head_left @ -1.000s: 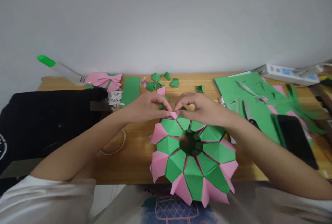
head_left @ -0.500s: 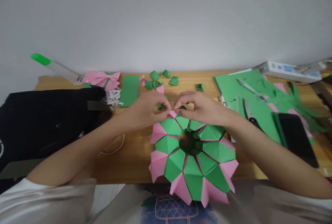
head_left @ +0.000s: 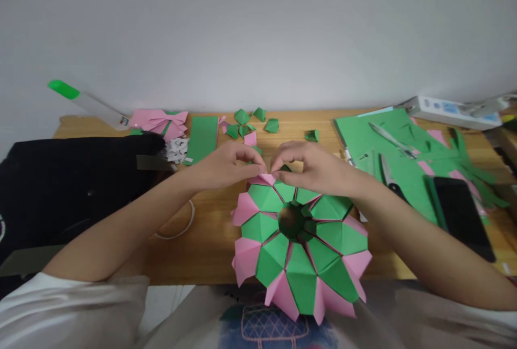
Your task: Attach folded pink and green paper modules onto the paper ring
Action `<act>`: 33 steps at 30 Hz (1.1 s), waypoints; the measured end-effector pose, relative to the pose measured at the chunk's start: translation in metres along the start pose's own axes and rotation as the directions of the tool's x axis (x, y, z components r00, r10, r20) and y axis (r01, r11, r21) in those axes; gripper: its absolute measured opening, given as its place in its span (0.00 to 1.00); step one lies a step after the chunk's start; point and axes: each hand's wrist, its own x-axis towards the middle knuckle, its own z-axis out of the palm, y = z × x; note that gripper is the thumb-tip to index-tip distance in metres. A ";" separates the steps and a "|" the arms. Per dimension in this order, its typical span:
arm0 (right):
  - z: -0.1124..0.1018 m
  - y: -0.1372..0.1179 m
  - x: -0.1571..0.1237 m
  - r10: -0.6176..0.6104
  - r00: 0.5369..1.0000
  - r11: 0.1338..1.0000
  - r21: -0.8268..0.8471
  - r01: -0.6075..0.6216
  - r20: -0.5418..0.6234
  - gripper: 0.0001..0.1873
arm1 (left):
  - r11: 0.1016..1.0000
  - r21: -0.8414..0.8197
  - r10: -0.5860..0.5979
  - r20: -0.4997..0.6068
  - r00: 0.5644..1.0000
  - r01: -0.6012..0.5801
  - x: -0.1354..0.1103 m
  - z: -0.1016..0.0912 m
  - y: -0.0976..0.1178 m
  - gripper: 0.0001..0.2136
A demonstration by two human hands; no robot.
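A ring-shaped paper ornament of folded green and pink pieces lies at the table's front edge, a round hole in its middle. My left hand pinches a pink paper flap on the ornament's far rim, thumb and forefinger closed. Facing it, my right hand pinches the same flap's right end, its fingertips almost meeting the left ones. The fingers partly cover the flap and the ornament's far side.
Behind my hands lie several small folded green pieces and a green paper stack. Black cloth covers the left side. On the right are green sheets, scissors, a craft knife, a phone and a power strip.
My left hand has shifted slightly, its fingers lifting a little, so more of the pink flap shows. My right hand and the ornament stay nearly where they were.
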 end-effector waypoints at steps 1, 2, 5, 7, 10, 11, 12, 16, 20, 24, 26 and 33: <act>0.000 0.000 0.000 -0.008 1.000 1.000 -0.007 0.008 -0.001 0.07 | 1.000 -0.014 -0.012 0.006 1.000 0.012 0.001 0.000 0.000 0.11; 0.000 0.000 0.000 -0.015 1.000 1.000 -0.013 0.015 -0.001 0.07 | 1.000 -0.023 -0.018 0.010 1.000 0.019 0.002 0.000 0.000 0.11; 0.000 0.000 0.000 -0.029 1.000 0.999 -0.017 0.029 0.002 0.07 | 1.000 0.000 -0.021 0.018 1.000 0.021 0.002 0.000 0.001 0.11; 0.000 0.000 0.000 -0.028 1.000 0.999 -0.018 0.028 -0.001 0.07 | 0.999 0.050 0.012 0.006 1.000 -0.012 0.000 0.000 0.001 0.11; 0.000 0.001 0.001 -0.025 1.000 1.000 -0.018 0.025 -0.007 0.07 | 0.986 0.146 0.085 -0.026 0.996 -0.080 -0.002 0.000 0.004 0.11; 0.000 0.001 0.002 -0.025 1.000 1.000 -0.015 0.025 -0.009 0.07 | 0.979 0.179 0.104 -0.034 0.994 -0.097 -0.002 0.000 0.004 0.11; 0.000 0.002 0.002 -0.025 1.000 1.000 -0.007 0.024 -0.006 0.07 | 0.971 0.211 0.121 -0.038 0.992 -0.110 -0.003 0.001 0.005 0.11; -0.003 0.008 0.002 -0.011 0.999 0.998 0.070 0.008 0.046 0.09 | 0.932 0.319 0.189 -0.024 0.982 -0.172 -0.002 0.002 0.006 0.10; -0.005 0.012 0.002 -0.022 0.995 0.995 0.102 0.012 0.098 0.09 | 0.924 0.339 0.198 -0.021 0.980 -0.179 -0.001 0.003 0.003 0.10; -0.007 0.013 0.002 -0.003 0.992 0.997 0.077 -0.007 0.130 0.11 | 0.927 0.324 0.210 -0.022 0.977 -0.192 -0.001 0.003 0.000 0.09; -0.007 0.013 0.002 -0.004 0.991 0.997 0.083 -0.007 0.135 0.11 | 0.925 0.324 0.216 -0.024 0.976 -0.197 -0.001 0.003 -0.001 0.09; -0.007 0.015 0.003 -0.024 0.989 0.993 0.121 0.006 0.145 0.10 | 0.924 0.329 0.212 -0.022 0.977 -0.193 -0.002 0.002 -0.001 0.10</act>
